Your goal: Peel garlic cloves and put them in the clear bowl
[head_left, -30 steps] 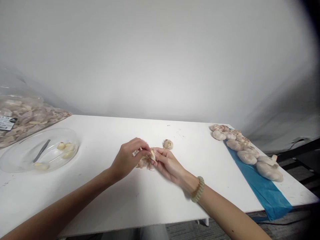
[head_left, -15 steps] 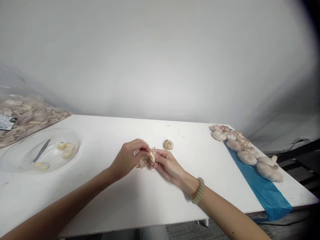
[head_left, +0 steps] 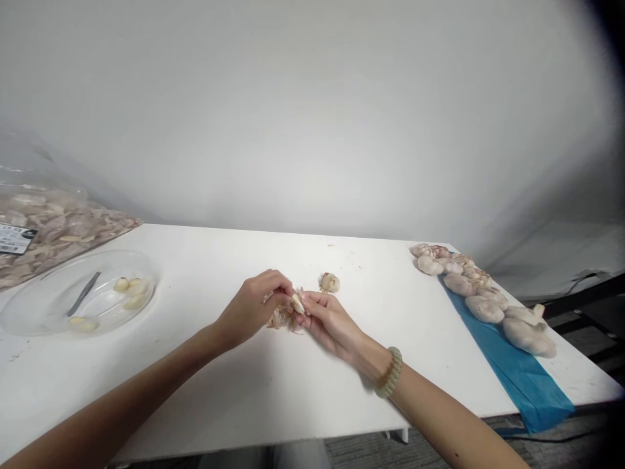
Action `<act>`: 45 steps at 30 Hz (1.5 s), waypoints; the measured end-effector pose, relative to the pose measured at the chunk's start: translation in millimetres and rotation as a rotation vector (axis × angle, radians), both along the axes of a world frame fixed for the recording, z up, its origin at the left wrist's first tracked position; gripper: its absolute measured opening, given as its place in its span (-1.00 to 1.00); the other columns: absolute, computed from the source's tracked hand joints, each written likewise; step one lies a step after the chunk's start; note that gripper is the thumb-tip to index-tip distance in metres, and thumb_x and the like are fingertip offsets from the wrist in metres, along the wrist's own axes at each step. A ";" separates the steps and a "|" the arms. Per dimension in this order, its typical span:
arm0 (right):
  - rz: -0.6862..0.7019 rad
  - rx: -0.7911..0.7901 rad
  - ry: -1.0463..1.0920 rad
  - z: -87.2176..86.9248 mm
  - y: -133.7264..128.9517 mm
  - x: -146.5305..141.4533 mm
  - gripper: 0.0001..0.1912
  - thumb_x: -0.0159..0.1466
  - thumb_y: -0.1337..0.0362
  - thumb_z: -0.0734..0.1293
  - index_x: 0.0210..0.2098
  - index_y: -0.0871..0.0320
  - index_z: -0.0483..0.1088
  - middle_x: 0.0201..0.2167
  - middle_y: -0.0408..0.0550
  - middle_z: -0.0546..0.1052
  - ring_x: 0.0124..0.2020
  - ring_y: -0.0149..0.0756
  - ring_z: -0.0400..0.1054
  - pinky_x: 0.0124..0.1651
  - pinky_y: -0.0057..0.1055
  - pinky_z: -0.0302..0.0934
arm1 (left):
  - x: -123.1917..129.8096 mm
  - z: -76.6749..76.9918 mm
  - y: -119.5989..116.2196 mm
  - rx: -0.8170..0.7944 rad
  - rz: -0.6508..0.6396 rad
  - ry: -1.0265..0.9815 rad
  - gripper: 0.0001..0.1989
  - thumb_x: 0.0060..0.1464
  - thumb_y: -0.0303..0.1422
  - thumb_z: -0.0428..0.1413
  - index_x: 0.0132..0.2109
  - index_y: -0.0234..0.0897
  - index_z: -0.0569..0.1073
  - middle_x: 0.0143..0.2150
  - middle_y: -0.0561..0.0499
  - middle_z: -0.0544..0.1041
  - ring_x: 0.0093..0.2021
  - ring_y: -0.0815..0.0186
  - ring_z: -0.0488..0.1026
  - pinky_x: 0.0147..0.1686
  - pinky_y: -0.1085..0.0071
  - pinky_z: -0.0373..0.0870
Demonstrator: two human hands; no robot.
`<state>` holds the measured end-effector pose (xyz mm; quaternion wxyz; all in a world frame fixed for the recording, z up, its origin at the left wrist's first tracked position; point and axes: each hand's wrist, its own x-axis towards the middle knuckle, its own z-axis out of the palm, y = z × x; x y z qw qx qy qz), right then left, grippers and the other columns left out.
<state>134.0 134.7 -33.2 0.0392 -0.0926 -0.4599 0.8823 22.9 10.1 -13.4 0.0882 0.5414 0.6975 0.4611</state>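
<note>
Between my two hands, over the middle of the white table, is a pale garlic clove [head_left: 297, 303] with some skin about it. My right hand [head_left: 328, 322] grips the clove between thumb and fingers. From the other side my left hand [head_left: 258, 303] pinches at the clove's upper end, its fingers closed on what looks like the skin. Loose garlic peelings [head_left: 280, 319] lie on the table beneath the hands. Just behind my right hand sits a partly broken garlic bulb [head_left: 329, 282].
A clear oval dish [head_left: 105, 318] at left holds several peeled cloves [head_left: 134, 303] and a small grey knife [head_left: 84, 294]. Behind it lies a plastic bag of peelings [head_left: 73, 225]. Whole garlic bulbs [head_left: 483, 309] line a blue plastic strip [head_left: 512, 365] at right.
Both hands stay together at the clove, with only slight finger movement; the clove looks a little turned. The whole view has shifted slightly.
</note>
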 end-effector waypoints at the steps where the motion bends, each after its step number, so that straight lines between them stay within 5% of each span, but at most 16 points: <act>1: -0.003 0.007 0.004 1.1 -0.2 0.1 -0.83 0.12 0.26 0.38 -0.44 0.29 0.42 -0.56 -0.15 0.34 -0.54 -0.53 0.17 -0.43 -0.51 0.06 | -0.2 -0.2 -0.1 0.006 -0.001 0.014 -0.84 0.06 -0.59 -0.07 -0.39 -0.29 0.33 -0.40 0.08 0.37 -0.37 0.42 0.31 -0.35 0.49 0.23; 38: -0.436 0.061 0.128 6.4 11.1 -3.2 -0.83 0.07 0.24 0.42 -0.38 0.17 0.40 -0.44 -0.15 0.36 -0.38 -0.45 0.21 -0.21 -0.50 0.16 | 1.5 0.6 -1.1 0.004 -0.091 0.153 -0.81 0.08 -0.59 -0.11 -0.38 -0.28 0.31 -0.41 0.05 0.35 -0.34 0.38 0.28 -0.35 0.48 0.23; 45: -0.398 0.004 0.069 9.5 13.5 -2.3 -0.80 0.04 0.26 0.43 -0.35 0.17 0.41 -0.35 -0.11 0.42 -0.30 -0.42 0.27 -0.11 -0.47 0.20 | -0.4 0.6 -0.9 -0.027 -0.005 0.128 -0.84 0.09 -0.54 -0.11 -0.38 -0.27 0.31 -0.40 0.04 0.38 -0.35 0.37 0.31 -0.34 0.46 0.26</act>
